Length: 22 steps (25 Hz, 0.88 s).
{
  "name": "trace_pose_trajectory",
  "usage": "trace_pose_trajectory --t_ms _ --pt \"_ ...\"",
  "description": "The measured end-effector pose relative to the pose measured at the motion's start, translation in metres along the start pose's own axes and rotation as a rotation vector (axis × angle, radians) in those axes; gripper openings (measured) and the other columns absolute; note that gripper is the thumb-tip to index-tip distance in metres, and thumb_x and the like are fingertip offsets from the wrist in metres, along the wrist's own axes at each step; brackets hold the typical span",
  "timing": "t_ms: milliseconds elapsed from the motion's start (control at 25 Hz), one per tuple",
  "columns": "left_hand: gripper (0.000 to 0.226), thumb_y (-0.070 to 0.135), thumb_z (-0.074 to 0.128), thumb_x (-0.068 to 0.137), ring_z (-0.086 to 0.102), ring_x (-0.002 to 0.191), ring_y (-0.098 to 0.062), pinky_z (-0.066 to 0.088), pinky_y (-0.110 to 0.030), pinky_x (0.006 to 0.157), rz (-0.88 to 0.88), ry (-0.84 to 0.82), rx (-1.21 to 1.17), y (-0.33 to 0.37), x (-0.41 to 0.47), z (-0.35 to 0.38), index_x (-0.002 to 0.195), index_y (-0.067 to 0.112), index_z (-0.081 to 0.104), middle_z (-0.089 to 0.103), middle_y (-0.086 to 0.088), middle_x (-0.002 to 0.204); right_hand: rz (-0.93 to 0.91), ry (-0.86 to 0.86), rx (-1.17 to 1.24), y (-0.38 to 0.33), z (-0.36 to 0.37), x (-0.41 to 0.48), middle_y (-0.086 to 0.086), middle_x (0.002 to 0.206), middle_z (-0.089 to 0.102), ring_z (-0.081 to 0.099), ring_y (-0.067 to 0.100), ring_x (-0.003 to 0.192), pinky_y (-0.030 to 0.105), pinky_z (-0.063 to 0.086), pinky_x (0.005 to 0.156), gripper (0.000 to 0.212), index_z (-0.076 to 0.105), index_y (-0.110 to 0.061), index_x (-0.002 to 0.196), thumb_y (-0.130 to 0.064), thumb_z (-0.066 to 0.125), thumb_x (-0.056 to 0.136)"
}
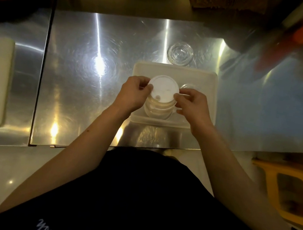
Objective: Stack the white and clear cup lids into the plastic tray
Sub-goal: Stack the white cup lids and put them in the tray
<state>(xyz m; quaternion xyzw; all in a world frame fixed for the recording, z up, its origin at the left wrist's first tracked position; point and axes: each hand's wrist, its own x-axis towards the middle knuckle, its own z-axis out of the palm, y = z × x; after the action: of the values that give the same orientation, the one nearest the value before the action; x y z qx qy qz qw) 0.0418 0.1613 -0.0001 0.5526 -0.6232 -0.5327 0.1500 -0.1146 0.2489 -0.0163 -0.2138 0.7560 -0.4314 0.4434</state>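
Both hands, left point(132, 93) and right point(192, 107), pinch the top white lid point(163, 89) by its rim, fingers point(148, 87) clenched on it, atop the lid stack point(157, 110) in the plastic tray point(209, 80) (clear lids point(180, 53) sit behind, on the desk point(84, 74)).

— What colour is the top lid point(163, 88)?
— Plain white; the tray point(176, 72) is milky translucent.
— And at the frame's lower right?
— A yellow stool point(294, 193). The steel counter point(89, 47) is silver, the shirt point(143, 204) black with pale script.
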Motion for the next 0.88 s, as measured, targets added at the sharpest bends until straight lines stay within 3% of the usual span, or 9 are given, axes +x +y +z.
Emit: trace_pose_trajectory --t_ms 160,360,680,880 --pt "0.029 0.017 0.05 0.097 0.065 0.105 -0.023 0.052 -0.039 0.095 0.036 -0.019 0.077 -0.0024 -0.0029 0.0026 0.12 0.009 0.066 0.071 -0.009 0.113 0.004 0.017 -0.01 0.0043 0.0017 -0.0042 0.0 0.086 0.071 0.067 0.012 0.074 0.023 0.052 0.061 0.024 0.067 -0.014 0.107 -0.021 0.067 0.084" --pt "0.028 0.018 0.052 0.097 0.065 0.105 -0.021 0.049 -0.031 0.09 0.03 -0.008 0.089 -0.0039 -0.0046 0.0031 0.12 0.009 0.066 0.07 -0.008 0.114 0.0 0.002 -0.055 0.0037 0.0013 -0.007 0.004 0.09 0.071 0.068 0.013 0.076 0.024 0.053 0.062 0.027 0.067 -0.012 0.11 -0.021 0.066 0.085" --pt "0.032 0.015 0.05 0.097 0.061 0.114 -0.023 0.048 -0.039 0.102 0.077 0.003 0.17 -0.0075 -0.0092 0.0049 0.127 0.009 0.061 0.067 -0.009 0.124 -0.025 -0.028 -0.161 0.0016 0.001 -0.0112 0.012 0.103 0.072 0.07 0.024 0.089 0.046 0.058 0.087 0.034 0.064 -0.011 0.117 -0.02 0.067 0.084" --pt "0.03 0.013 0.052 0.096 0.061 0.114 -0.021 0.042 -0.024 0.093 0.077 0.007 0.229 -0.0103 -0.0103 0.0066 0.124 0.009 0.062 0.067 -0.008 0.123 -0.037 -0.051 -0.25 0.0012 0.0014 -0.0099 0.007 0.105 0.07 0.068 0.022 0.095 0.047 0.057 0.09 0.037 0.063 -0.012 0.118 -0.022 0.067 0.084"
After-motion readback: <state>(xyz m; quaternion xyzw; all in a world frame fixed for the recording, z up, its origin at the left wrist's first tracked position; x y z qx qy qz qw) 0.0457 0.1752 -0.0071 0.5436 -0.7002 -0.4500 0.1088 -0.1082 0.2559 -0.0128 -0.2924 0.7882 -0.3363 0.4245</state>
